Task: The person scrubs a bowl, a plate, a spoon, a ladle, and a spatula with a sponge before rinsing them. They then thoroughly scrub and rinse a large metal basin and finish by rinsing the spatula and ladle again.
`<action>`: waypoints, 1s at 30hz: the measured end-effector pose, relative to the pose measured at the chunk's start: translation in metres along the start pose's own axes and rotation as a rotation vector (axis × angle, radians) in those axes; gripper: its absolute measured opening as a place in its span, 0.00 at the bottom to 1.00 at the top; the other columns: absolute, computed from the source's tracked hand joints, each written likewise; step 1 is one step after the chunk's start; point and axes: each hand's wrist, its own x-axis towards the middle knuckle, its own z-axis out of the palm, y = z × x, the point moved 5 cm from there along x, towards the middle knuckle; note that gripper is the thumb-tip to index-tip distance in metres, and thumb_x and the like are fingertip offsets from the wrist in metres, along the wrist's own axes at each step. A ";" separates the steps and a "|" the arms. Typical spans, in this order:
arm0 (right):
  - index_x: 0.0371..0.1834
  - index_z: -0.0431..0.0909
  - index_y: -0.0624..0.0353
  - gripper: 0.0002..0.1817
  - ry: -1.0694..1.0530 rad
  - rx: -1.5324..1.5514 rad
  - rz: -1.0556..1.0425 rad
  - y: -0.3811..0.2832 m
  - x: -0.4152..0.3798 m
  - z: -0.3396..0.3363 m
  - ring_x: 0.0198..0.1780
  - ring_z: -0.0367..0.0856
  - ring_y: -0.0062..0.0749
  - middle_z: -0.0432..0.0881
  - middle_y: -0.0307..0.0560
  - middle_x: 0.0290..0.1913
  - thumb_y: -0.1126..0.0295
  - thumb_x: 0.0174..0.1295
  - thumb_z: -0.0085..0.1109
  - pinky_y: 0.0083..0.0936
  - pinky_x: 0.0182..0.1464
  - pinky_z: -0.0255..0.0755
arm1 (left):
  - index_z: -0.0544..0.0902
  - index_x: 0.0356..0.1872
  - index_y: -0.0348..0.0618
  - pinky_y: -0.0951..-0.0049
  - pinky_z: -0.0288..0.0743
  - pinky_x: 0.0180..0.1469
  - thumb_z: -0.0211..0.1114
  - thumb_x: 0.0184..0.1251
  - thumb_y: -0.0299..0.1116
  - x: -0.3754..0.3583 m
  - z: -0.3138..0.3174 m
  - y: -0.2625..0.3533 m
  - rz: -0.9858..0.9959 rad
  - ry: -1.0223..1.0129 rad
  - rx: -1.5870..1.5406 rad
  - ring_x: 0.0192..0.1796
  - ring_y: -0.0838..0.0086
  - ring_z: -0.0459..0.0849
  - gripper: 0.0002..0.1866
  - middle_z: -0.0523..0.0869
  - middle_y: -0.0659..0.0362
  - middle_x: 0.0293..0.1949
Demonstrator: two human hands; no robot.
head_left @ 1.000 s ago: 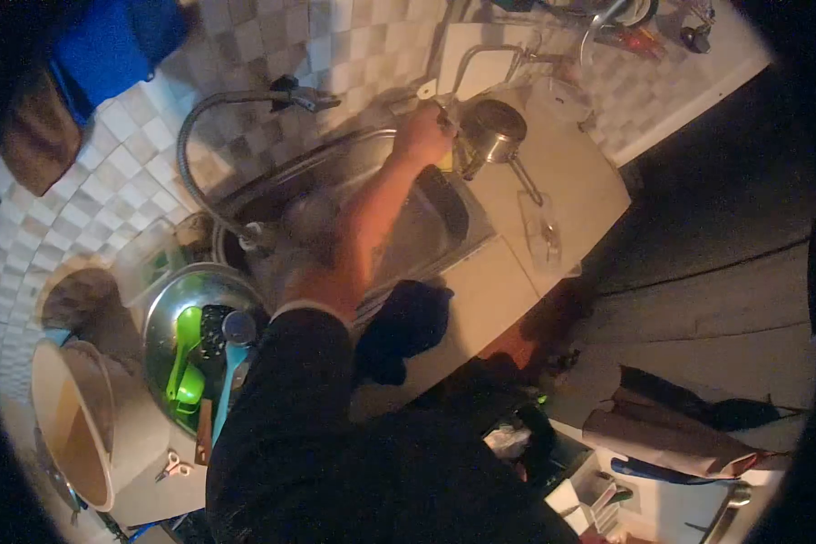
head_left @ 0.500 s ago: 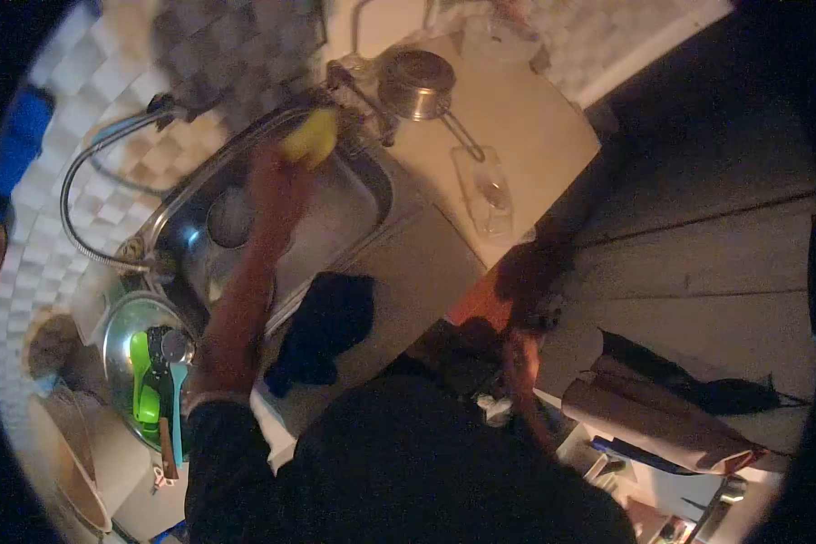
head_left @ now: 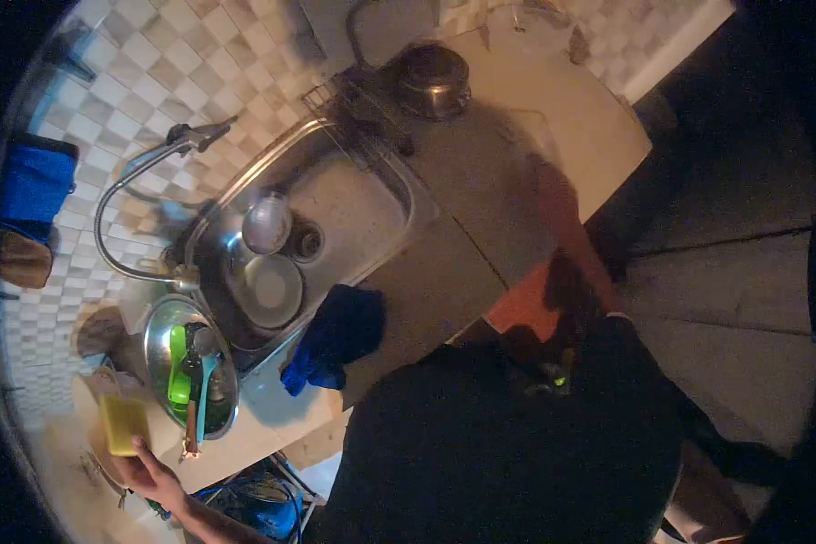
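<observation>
My left hand (head_left: 154,476), at the lower left, is closed on a yellow sponge (head_left: 122,424), held up beyond the steel bowl (head_left: 157,349). Green, turquoise and brown-handled utensils lie in that bowl. Reaching over the counter at the upper right, my right hand (head_left: 551,190) is dark and blurred, so its fingers cannot be made out. A steel pot (head_left: 435,86) stands near it. Inside the metal sink (head_left: 363,199) are a round plate (head_left: 274,290) and a shiny round dish (head_left: 267,225) beside the drain.
A dark blue cloth (head_left: 340,331) lies over the sink's near edge. The hose-like faucet (head_left: 100,218) arches along the tiled wall. A wire rack (head_left: 335,113) is at the sink's far corner, and a blue item (head_left: 41,186) hangs on the wall.
My left hand has carried the sponge from over the far end of the sink to the lower left. My right hand has come up from beside my body to over the counter.
</observation>
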 end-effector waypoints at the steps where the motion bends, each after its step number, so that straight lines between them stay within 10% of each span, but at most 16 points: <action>1: 0.56 0.77 0.54 0.22 0.039 0.054 0.062 0.009 0.013 -0.002 0.50 0.81 0.54 0.82 0.56 0.50 0.63 0.56 0.59 0.42 0.53 0.75 | 0.74 0.55 0.29 0.73 0.70 0.55 0.59 0.72 0.30 -0.016 -0.005 0.006 -0.027 0.045 -0.002 0.50 0.71 0.78 0.17 0.81 0.51 0.50; 8: 0.55 0.78 0.51 0.18 -0.075 -0.099 0.158 0.037 0.127 -0.004 0.43 0.83 0.55 0.83 0.60 0.44 0.66 0.61 0.52 0.47 0.44 0.76 | 0.69 0.62 0.27 0.71 0.73 0.57 0.62 0.70 0.32 -0.136 -0.018 -0.017 -0.463 0.109 0.007 0.52 0.68 0.79 0.25 0.79 0.48 0.54; 13: 0.54 0.78 0.51 0.18 -0.044 -0.110 -0.109 0.078 0.187 0.070 0.44 0.83 0.55 0.82 0.61 0.43 0.70 0.60 0.51 0.47 0.44 0.75 | 0.68 0.61 0.27 0.68 0.72 0.59 0.59 0.71 0.26 -0.157 0.007 -0.036 -0.304 0.052 -0.016 0.55 0.66 0.77 0.21 0.77 0.46 0.55; 17: 0.56 0.76 0.53 0.17 -0.145 0.567 -0.178 0.082 0.192 0.103 0.50 0.80 0.52 0.81 0.57 0.50 0.63 0.67 0.51 0.40 0.51 0.74 | 0.72 0.52 0.30 0.73 0.70 0.53 0.60 0.69 0.25 -0.132 0.043 0.017 -0.279 -0.170 -0.055 0.47 0.73 0.75 0.14 0.77 0.55 0.45; 26: 0.61 0.72 0.54 0.29 -0.128 -0.074 -0.167 0.048 0.210 0.058 0.60 0.73 0.55 0.77 0.61 0.56 0.66 0.52 0.63 0.41 0.65 0.64 | 0.63 0.68 0.34 0.64 0.66 0.63 0.61 0.69 0.29 -0.075 0.043 0.070 -0.155 -0.230 0.107 0.61 0.61 0.73 0.28 0.74 0.47 0.62; 27: 0.63 0.70 0.56 0.31 -0.058 -0.034 -0.218 0.054 0.207 0.059 0.62 0.71 0.55 0.75 0.61 0.59 0.63 0.53 0.64 0.42 0.66 0.62 | 0.61 0.70 0.34 0.70 0.72 0.49 0.58 0.69 0.27 -0.061 0.048 0.099 -0.061 -0.183 0.145 0.49 0.69 0.78 0.30 0.79 0.48 0.51; 30: 0.66 0.65 0.61 0.42 0.092 0.151 -0.233 -0.003 0.172 0.008 0.67 0.66 0.52 0.71 0.59 0.64 0.49 0.52 0.68 0.41 0.69 0.58 | 0.66 0.69 0.39 0.70 0.72 0.52 0.60 0.66 0.26 -0.027 0.013 0.108 -0.107 -0.257 0.484 0.44 0.69 0.77 0.29 0.81 0.50 0.50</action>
